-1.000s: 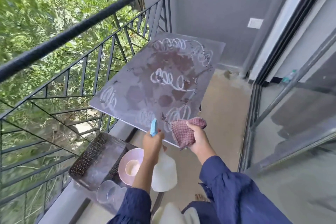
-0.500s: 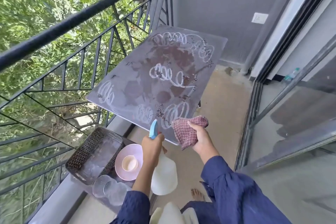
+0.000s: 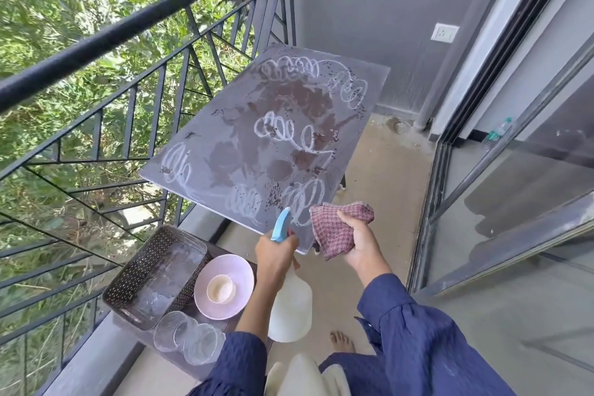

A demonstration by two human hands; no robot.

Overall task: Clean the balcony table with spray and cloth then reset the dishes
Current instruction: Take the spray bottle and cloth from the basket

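Observation:
The grey balcony table (image 3: 225, 125) stands ahead by the railing, marked with white scribbles, brown stains and dark crumbs. My left hand (image 3: 274, 254) grips a white spray bottle (image 3: 291, 309) with a blue trigger, held at the table's near edge with the nozzle toward the top. My right hand (image 3: 358, 244) clutches a bunched red checked cloth (image 3: 334, 228) just over the table's near right corner. The dishes sit on a low dark stand at lower left: a pink plate (image 3: 238, 302) with a small cream bowl (image 3: 220, 289) on it, and clear glass bowls (image 3: 189, 337).
A dark perforated tray (image 3: 148, 270) holding a glass dish lies beside the plate. The black railing (image 3: 128, 22) runs along the left. Sliding glass doors (image 3: 514, 190) close off the right. A bare foot (image 3: 342, 342) stands on the tan floor below.
The view has shifted slightly; both hands stay at the table's near edge with the bottle and cloth held the same way.

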